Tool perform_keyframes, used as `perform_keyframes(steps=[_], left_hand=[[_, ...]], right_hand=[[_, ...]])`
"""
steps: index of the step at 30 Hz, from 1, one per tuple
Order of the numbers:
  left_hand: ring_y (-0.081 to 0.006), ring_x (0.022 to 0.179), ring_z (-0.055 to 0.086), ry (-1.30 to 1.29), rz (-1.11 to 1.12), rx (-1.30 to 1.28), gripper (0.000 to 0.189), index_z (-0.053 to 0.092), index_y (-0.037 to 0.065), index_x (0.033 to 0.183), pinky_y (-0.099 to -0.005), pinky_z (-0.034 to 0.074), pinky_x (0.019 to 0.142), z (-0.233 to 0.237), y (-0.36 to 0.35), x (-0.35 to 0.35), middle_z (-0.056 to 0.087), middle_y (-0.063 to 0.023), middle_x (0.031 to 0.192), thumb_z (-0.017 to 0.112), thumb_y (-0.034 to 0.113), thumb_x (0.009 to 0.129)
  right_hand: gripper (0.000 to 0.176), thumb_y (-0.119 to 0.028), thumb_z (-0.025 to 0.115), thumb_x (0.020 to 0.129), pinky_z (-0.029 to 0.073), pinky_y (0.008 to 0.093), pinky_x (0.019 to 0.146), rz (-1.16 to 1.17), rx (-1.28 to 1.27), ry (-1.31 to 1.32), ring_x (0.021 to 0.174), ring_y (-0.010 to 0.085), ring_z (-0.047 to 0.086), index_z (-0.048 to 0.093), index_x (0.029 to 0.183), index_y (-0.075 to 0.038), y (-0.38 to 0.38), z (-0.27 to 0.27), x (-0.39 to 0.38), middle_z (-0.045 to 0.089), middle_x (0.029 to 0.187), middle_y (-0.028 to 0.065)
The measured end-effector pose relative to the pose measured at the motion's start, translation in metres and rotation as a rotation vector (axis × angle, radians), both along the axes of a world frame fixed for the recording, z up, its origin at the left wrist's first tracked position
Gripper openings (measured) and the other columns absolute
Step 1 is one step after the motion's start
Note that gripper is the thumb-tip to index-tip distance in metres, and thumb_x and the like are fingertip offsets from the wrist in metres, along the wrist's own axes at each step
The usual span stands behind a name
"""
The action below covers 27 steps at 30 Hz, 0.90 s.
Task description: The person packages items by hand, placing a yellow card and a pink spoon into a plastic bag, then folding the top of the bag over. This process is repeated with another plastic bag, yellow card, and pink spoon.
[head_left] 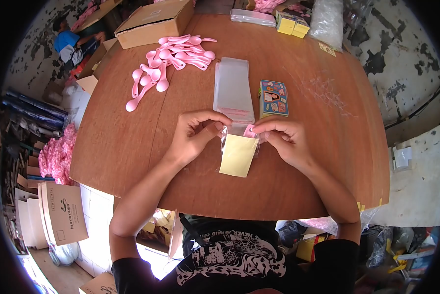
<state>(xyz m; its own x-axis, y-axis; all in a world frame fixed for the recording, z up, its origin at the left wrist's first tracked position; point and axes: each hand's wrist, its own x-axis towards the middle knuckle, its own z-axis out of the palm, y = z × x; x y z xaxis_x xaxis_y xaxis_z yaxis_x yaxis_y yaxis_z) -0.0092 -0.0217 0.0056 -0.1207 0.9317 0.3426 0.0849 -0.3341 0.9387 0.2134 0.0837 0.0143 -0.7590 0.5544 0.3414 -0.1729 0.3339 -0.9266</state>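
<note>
Bag: a clear bag (237,129) lies over the near part of the table (327,169), its upper edge between the two hands and close to the near end of the bag stack.
Card: a pale yellow card (239,156) fills the lower part of the bag and seems to be inside it, with film showing along its sides.
Spoon: one pink piece (249,131), probably a spoon's end, shows at the bag's upper right, by the right fingertips; whether it is fully inside cannot be told.
Filling: card apparently in, pink piece at least at the mouth; the bag does not look closed, so this one seems partly done.
Left hand: the left hand (193,134) has thumb and forefinger nearly together, pinching the bag's upper left edge; the other fingers curl loosely.
Right hand: the right hand (286,142) has forefinger and thumb drawn close at the upper right corner, gripping film beside the pink piece; whether it pinches that piece too is unclear.
Loose spoons: many pink spoons (162,85) lie heaped at the far left of the table, outside any bag.
Bag stack: flat clear bags (233,85) lie just beyond the hands, plenty left.
Card pile: a pile with a blue printed top (274,98) sits right of the stack, apart from it.
</note>
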Motion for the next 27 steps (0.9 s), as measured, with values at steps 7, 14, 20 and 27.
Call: perform_keyframes(steps=[7, 14, 20, 27], left_hand=[[-0.0126, 0.086, 0.066, 0.054, 0.031, -0.060, 0.012, 0.066, -0.004, 0.099, -0.0257, 0.054, 0.076, 0.000, 0.002, 0.000, 0.069, -0.0094, 0.093, 0.067, -0.003, 0.087], [-0.0098, 0.080, 0.064, 0.024, 0.094, -0.046, 0.017, 0.064, -0.004, 0.104, -0.0247, 0.052, 0.070, 0.016, 0.000, 0.003, 0.069, -0.0059, 0.088, 0.068, 0.001, 0.088], [-0.0033, 0.067, 0.056, 0.221, -0.149, -0.239, 0.025, 0.069, 0.001, 0.090, -0.0223, 0.044, 0.056, 0.018, -0.008, -0.004, 0.064, 0.0004, 0.072, 0.084, 0.015, 0.076], [-0.0089, 0.057, 0.061, 0.433, -0.345, -0.031, 0.019, 0.072, 0.004, 0.082, -0.0224, 0.044, 0.051, 0.039, -0.125, -0.002, 0.068, -0.0034, 0.069, 0.085, 0.013, 0.072]], right_hand=[[0.020, 0.009, 0.069, 0.082, 0.059, 0.0250, 0.075, -0.012, 0.053, -0.016, 0.091, 0.0158, 0.067, 0.064, 0.101, 0.004, -0.007, -0.001, -0.004, 0.063, 0.106, 0.0130], [0.024, 0.010, 0.072, 0.079, 0.059, 0.0239, 0.072, -0.031, 0.118, 0.097, 0.089, 0.0149, 0.067, 0.064, 0.101, 0.004, -0.012, -0.009, -0.008, 0.060, 0.108, 0.0113], [0.026, 0.007, 0.072, 0.080, 0.058, 0.0236, 0.071, -0.006, 0.162, 0.133, 0.089, 0.0139, 0.067, 0.063, 0.104, 0.003, -0.022, -0.003, -0.004, 0.061, 0.105, 0.0104], [0.021, -0.003, 0.067, 0.088, 0.055, 0.0254, 0.072, -0.044, 0.047, 0.073, 0.086, 0.0128, 0.067, 0.061, 0.109, 0.002, -0.014, 0.014, 0.001, 0.066, 0.097, 0.0078]])
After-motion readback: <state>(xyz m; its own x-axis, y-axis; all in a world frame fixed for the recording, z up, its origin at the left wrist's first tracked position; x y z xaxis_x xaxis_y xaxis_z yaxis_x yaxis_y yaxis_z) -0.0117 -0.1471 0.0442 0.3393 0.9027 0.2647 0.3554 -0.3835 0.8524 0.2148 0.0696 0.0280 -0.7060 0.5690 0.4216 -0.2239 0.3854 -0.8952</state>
